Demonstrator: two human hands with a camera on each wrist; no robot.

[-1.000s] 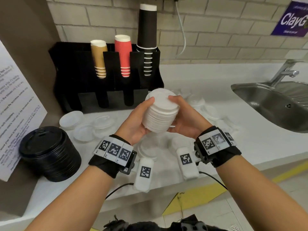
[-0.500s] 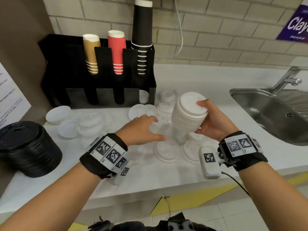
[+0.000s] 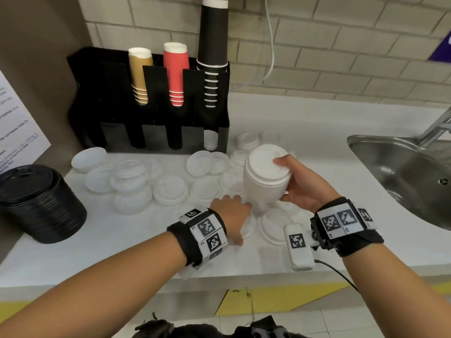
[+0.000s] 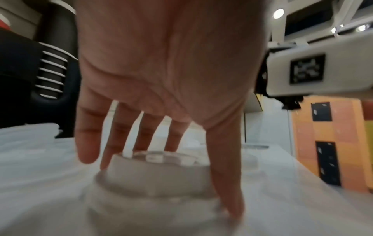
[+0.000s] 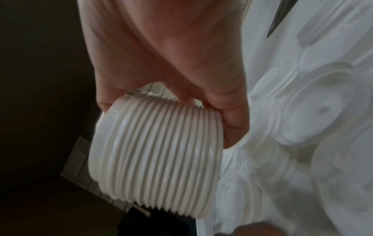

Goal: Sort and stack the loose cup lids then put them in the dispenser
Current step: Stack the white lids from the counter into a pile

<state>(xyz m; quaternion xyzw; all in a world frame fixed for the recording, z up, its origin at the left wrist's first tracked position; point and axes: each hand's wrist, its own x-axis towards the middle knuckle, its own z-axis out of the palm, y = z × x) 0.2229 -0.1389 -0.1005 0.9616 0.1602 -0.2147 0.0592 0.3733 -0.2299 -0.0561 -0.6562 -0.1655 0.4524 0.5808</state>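
A tall stack of white cup lids (image 3: 264,176) (image 5: 157,159) is tilted above the counter, and my right hand (image 3: 284,181) (image 5: 167,111) grips it, thumb on the top lid and fingers under the bottom. My left hand (image 3: 240,211) (image 4: 181,172) is down on the counter just below the stack. Its fingers spread straight over a clear domed lid (image 4: 153,183), and the thumb touches the lid's rim. Several loose white and clear lids (image 3: 170,191) lie scattered on the counter. The black dispenser (image 3: 122,106) stands at the back left.
The dispenser holds brown, red and black cup stacks (image 3: 175,74). A stack of black lids (image 3: 39,203) sits at the left, beside a paper notice (image 3: 17,125). A steel sink (image 3: 402,172) lies to the right. The counter's front edge (image 3: 244,272) runs just below my wrists.
My left hand let go of the white stack and dropped to the loose lids on the counter. The right hand alone now holds the stack, shifted right.
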